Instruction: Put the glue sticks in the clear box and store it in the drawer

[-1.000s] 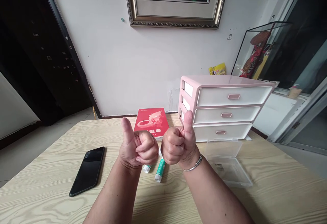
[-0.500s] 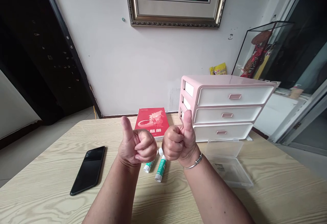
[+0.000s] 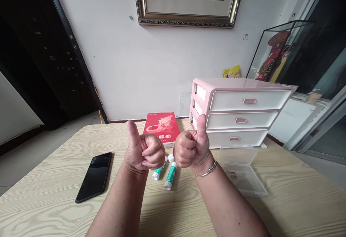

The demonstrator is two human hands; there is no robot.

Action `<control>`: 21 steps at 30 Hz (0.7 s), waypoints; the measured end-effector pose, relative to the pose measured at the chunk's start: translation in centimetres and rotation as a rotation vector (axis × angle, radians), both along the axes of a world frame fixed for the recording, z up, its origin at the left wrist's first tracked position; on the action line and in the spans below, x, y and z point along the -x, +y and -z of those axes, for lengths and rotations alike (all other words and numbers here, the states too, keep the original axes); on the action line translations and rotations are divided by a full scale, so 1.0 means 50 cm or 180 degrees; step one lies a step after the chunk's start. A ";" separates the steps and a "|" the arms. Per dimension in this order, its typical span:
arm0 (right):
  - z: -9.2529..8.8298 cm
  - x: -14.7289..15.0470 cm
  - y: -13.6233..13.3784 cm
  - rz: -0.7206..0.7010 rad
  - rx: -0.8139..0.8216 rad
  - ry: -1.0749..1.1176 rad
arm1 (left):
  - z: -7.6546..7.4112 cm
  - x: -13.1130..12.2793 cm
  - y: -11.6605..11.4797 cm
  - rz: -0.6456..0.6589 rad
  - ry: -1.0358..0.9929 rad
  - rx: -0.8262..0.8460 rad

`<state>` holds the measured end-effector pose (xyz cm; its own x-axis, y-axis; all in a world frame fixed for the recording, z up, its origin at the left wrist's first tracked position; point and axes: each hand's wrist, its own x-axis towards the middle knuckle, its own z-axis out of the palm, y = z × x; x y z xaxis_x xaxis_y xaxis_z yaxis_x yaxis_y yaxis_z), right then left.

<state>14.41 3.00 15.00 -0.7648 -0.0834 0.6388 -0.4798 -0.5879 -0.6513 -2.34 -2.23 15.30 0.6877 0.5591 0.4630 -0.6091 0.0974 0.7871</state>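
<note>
The left hand (image 3: 144,151) and right hand (image 3: 191,149) are curled into empty fists, thumbs up, just apart above the tabletop (image 3: 292,201). Below them lie two green-and-white glue sticks (image 3: 170,176), one partly hidden by the left hand, and a white cap (image 3: 171,158). The hands also cover part of a red paperback (image 3: 161,125).

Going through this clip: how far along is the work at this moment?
Done: nothing looks finished; all three drawers of the pink drawer unit are shut. In hand: nothing; the left hand and right hand are empty thumbs-up fists. Left: two green-and-white glue sticks lie on the table near the hands, and the clear plastic box lies open.
</note>
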 end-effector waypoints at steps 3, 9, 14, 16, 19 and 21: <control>0.000 -0.006 -0.002 0.0159 0.0039 -0.0183 | 0.000 0.002 -0.001 -0.0089 0.0058 0.0017; -0.014 -0.012 -0.021 0.1245 0.0161 -0.1136 | 0.020 0.009 0.001 -0.0729 0.0520 0.0266; 0.045 -0.017 -0.012 0.3714 -0.0115 -0.2393 | 0.056 0.003 -0.006 -0.2946 0.2206 0.0109; 0.087 -0.032 -0.007 0.4694 -0.0672 -0.2808 | 0.080 0.004 -0.012 -0.3890 0.3243 -0.0199; 0.139 -0.060 -0.018 0.5617 -0.1991 -0.3525 | 0.123 0.007 -0.023 -0.4456 0.4553 -0.0764; 0.160 -0.075 -0.036 0.5690 -0.2801 -0.3902 | 0.152 0.002 -0.035 -0.4427 0.4938 -0.1022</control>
<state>18.16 1.18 7.02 -0.2216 0.9557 0.1936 0.6547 0.2930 -0.6968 -2.45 -3.99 7.73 -0.1870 0.9572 0.2208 0.8689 0.0563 0.4918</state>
